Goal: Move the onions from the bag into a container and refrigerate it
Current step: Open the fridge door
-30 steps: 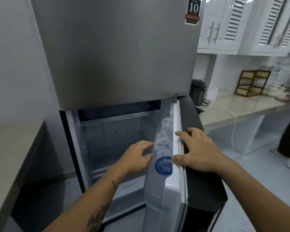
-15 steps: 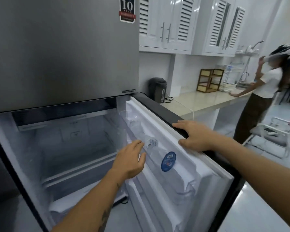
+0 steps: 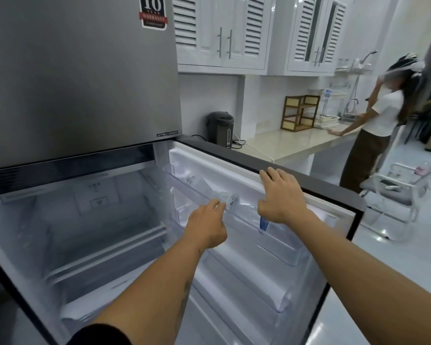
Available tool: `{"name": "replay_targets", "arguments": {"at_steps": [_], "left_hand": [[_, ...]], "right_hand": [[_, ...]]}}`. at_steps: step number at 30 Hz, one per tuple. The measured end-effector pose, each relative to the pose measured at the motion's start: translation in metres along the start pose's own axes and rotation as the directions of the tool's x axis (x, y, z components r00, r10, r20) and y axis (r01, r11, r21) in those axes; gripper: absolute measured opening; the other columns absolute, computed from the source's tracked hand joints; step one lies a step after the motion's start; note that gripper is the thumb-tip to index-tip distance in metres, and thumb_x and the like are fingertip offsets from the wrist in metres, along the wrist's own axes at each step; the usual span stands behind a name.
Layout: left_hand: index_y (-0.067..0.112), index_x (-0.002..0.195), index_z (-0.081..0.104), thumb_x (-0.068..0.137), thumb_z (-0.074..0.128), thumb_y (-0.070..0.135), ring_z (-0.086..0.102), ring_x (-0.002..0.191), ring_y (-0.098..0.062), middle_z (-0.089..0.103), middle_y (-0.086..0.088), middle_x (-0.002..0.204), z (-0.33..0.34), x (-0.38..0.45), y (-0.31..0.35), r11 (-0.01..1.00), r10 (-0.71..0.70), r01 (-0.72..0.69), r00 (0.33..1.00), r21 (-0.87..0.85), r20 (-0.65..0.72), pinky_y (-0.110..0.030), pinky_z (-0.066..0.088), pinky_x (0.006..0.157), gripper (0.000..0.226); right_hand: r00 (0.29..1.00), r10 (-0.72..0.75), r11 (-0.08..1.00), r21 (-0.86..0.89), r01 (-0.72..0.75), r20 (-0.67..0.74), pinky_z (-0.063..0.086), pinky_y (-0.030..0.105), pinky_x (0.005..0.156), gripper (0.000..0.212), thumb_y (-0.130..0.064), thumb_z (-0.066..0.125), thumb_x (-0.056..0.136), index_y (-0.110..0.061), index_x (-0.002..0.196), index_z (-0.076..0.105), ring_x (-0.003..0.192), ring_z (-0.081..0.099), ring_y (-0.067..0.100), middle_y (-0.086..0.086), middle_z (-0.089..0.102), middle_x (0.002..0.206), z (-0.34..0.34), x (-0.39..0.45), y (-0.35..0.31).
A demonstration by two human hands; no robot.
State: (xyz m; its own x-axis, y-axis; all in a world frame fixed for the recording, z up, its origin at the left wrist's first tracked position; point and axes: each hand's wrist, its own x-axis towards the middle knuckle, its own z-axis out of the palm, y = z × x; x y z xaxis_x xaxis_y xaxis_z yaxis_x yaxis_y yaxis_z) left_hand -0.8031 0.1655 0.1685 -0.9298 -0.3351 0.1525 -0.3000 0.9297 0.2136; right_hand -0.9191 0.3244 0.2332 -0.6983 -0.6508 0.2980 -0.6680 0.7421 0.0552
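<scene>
The grey fridge's lower door (image 3: 309, 174) stands wide open to the right. My right hand (image 3: 281, 197) lies over the door's top edge and holds it. My left hand (image 3: 207, 225) reaches to the rim of the upper door bin (image 3: 279, 247), fingers apart, beside a water bottle (image 3: 232, 201) that lies in the bin. Inside the fridge I see bare glass shelves (image 3: 105, 250) and a drawer at the bottom. No onions, bag or container are in view.
The shut freezer door (image 3: 80, 83) is above. A counter (image 3: 291, 143) to the right carries a black thermo pot (image 3: 220, 128) and a wooden rack (image 3: 300, 113). A person (image 3: 373, 135) stands at the counter's far end, next to a chair (image 3: 393, 192).
The lower door has swung from nearly edge-on to wide open. My right hand stayed on its top edge, and my left hand moved to the door bin.
</scene>
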Motion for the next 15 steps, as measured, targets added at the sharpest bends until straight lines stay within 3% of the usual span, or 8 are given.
{"name": "replay_targets", "arguments": {"at_steps": [2,4,6,8,11,15], "left_hand": [[0.017,0.148,0.034,0.091,0.043,0.021,0.044,0.131,-0.03,0.034,0.0,0.154,-0.007,0.001,-0.005,0.999,0.015,-0.013,0.999,-0.033,0.033,-0.043,0.04,0.104,0.058],[0.02,0.146,0.038,0.091,0.042,0.023,0.041,0.135,-0.027,0.036,0.001,0.154,-0.016,-0.005,-0.019,0.996,0.006,-0.002,0.999,-0.094,0.043,-0.041,0.036,0.109,0.055],[0.024,0.141,0.046,0.092,0.042,0.026,0.043,0.134,-0.024,0.041,0.004,0.151,-0.024,-0.021,-0.044,0.988,-0.029,0.033,0.999,-0.153,0.032,-0.04,0.037,0.109,0.049],[0.026,0.134,0.053,0.09,0.041,0.027,0.05,0.125,-0.023,0.051,0.005,0.142,-0.033,-0.045,-0.077,0.978,-0.091,0.089,0.996,-0.191,-0.003,-0.042,0.043,0.104,0.045],[0.027,0.123,0.061,0.088,0.043,0.028,0.058,0.113,-0.022,0.061,0.005,0.126,-0.048,-0.092,-0.139,0.966,-0.2,0.186,0.978,-0.18,-0.065,-0.042,0.049,0.095,0.039],[0.026,0.12,0.063,0.089,0.049,0.028,0.06,0.106,-0.019,0.064,0.006,0.116,-0.069,-0.172,-0.232,0.921,-0.369,0.343,0.919,-0.184,-0.137,-0.04,0.051,0.091,0.034]], "right_hand": [[1.0,0.005,0.998,0.067,-0.005,-0.01,0.022,0.046,0.119,0.075,-0.034,0.055,0.076,-0.016,0.147,0.036,0.143,0.026,0.032,0.011,0.033,0.156,0.001,-0.001,0.001],[0.997,0.006,0.989,0.148,0.006,-0.082,0.023,0.045,0.117,0.064,-0.028,0.056,0.077,-0.016,0.14,0.048,0.14,0.032,0.031,0.011,0.04,0.152,0.003,-0.005,-0.002],[0.99,0.011,0.966,0.256,0.026,-0.141,0.029,0.043,0.113,0.057,-0.024,0.059,0.078,-0.016,0.134,0.054,0.133,0.042,0.028,0.008,0.051,0.143,0.006,-0.009,-0.013],[0.993,-0.003,0.881,0.47,0.059,-0.119,0.039,0.04,0.106,0.05,-0.02,0.06,0.082,-0.019,0.132,0.056,0.122,0.052,0.022,0.002,0.059,0.133,0.01,-0.012,-0.039],[0.987,-0.154,0.754,0.64,0.148,-0.047,0.048,0.032,0.095,0.039,-0.016,0.063,0.085,-0.021,0.124,0.063,0.098,0.06,0.01,-0.003,0.067,0.11,0.017,-0.01,-0.104],[0.921,-0.388,0.653,0.692,0.308,-0.044,0.051,0.031,0.091,0.034,-0.016,0.062,0.087,-0.019,0.121,0.066,0.096,0.063,0.012,-0.001,0.07,0.106,0.028,-0.004,-0.224]]}}
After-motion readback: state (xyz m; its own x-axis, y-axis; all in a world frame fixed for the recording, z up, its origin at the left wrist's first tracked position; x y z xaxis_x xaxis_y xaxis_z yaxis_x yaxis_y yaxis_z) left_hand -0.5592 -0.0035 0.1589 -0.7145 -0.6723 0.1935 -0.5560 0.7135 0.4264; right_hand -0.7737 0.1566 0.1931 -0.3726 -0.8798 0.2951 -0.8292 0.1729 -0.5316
